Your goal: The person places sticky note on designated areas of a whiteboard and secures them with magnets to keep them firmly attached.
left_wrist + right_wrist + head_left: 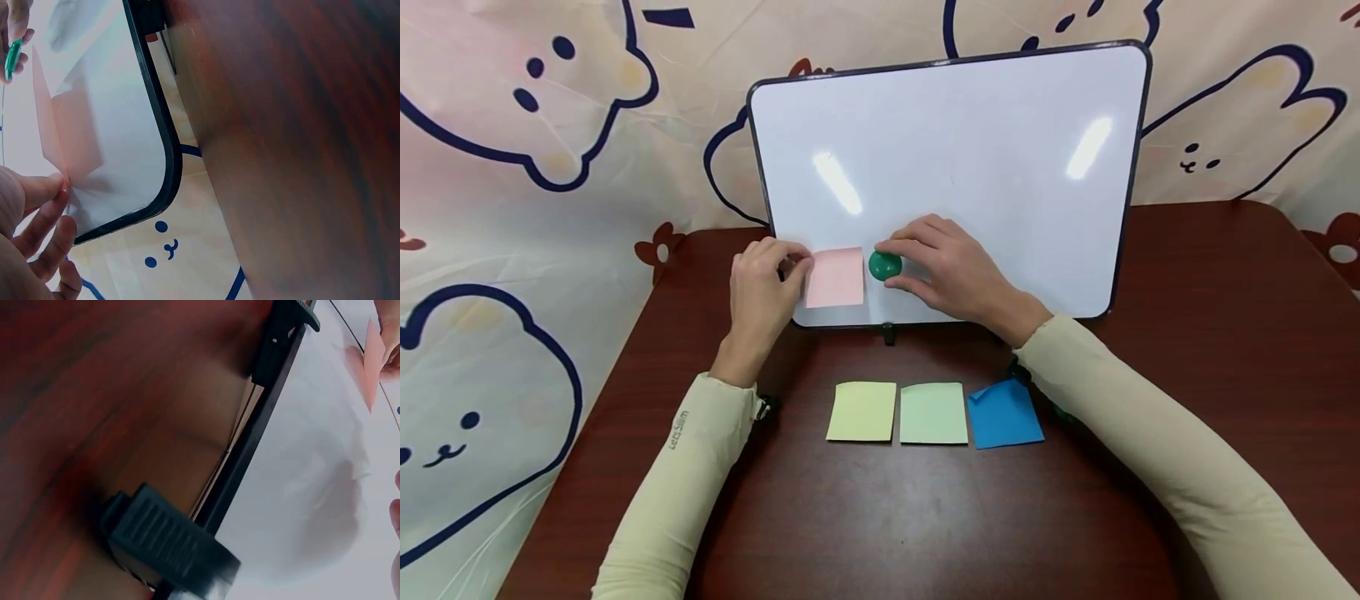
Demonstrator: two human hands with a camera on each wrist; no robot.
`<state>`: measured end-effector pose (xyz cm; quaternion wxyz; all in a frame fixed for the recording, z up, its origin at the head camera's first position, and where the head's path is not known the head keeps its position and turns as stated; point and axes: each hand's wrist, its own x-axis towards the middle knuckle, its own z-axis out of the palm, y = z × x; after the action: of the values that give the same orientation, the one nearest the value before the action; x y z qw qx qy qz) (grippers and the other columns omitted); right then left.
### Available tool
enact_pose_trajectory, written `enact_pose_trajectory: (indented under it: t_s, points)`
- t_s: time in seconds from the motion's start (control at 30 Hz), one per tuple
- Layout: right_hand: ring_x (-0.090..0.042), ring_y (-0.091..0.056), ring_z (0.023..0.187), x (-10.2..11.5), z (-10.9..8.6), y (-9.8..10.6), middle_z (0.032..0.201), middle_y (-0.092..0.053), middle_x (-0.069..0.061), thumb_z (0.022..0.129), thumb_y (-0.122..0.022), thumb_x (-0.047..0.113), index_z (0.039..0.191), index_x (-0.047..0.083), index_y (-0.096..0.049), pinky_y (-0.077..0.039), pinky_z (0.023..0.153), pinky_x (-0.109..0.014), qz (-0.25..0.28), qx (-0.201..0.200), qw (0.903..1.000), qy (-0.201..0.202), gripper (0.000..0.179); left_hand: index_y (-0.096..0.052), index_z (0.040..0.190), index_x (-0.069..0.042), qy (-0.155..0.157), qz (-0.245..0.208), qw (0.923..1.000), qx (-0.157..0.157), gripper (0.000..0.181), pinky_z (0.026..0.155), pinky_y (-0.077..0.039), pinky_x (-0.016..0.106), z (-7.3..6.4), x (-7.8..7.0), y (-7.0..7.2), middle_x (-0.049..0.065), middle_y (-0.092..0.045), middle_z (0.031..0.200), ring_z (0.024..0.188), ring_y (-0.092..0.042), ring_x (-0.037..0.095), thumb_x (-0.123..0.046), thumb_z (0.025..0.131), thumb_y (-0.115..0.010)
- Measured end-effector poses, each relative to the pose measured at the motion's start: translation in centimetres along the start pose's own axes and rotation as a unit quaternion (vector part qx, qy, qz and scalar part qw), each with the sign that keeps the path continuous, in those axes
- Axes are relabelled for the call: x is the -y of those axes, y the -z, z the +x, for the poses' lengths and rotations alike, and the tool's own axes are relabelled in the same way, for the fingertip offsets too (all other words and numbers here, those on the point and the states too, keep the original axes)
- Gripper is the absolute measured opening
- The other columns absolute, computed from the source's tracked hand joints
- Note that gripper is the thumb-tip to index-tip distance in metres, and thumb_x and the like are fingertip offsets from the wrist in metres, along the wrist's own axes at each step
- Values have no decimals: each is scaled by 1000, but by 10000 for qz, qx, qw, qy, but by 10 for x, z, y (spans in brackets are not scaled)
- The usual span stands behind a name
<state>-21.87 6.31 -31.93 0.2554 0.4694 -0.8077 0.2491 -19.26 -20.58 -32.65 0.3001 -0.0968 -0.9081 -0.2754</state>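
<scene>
A pink sticky note [837, 279] is pinched at its left edge by my left hand [760, 287], thumb against fingertips. In the left wrist view the note [47, 122] stands slightly off the whiteboard and casts a shadow on it. My right hand [958, 271] holds a round green magnet [885, 266] between thumb and fingers, just right of the note. The whiteboard [970, 150] leans upright behind both hands, near its lower left part. Only a few fingertips [396, 515] of the right hand show in the right wrist view; the magnet is out of sight there.
On the brown table [917, 517] lie a yellow note [862, 412], a light green note [934, 414] and a blue note [1006, 415] with a folded corner, in a row before the board. Dark clips [889, 334] sit at the board's lower edge. A patterned cloth [700, 83] hangs behind.
</scene>
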Motion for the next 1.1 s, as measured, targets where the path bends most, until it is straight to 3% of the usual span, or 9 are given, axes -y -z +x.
enact_pose_trajectory:
  t_s: [0.23,0.63,1.1]
  points:
    - [-24,-57,113,-2,4,-11,119,-67,-7,89,-76,32,126,10,-67,-49,97,-38,52,164,9999,-15,45,-76,97,-4,-20,-30,10000,-14,14,75,-37,40,-5,2,1,15,-72,91,84,-60,29,-15,90,-74]
    - [-24,-58,111,-6,6,-26,116,-68,-7,89,-75,32,125,10,-68,-49,99,-38,-103,36,9990,428,43,-76,97,-4,-22,-9,10000,-38,14,74,-36,38,-6,1,2,15,-71,91,84,-59,29,-15,89,-75]
    - [-24,-56,115,-3,11,-26,120,-67,-7,91,-73,34,127,11,-67,-47,102,-38,-111,157,9998,82,44,-76,97,-4,-28,20,10000,-43,14,73,-36,38,-4,1,2,15,-71,90,83,-59,29,-16,89,-75]
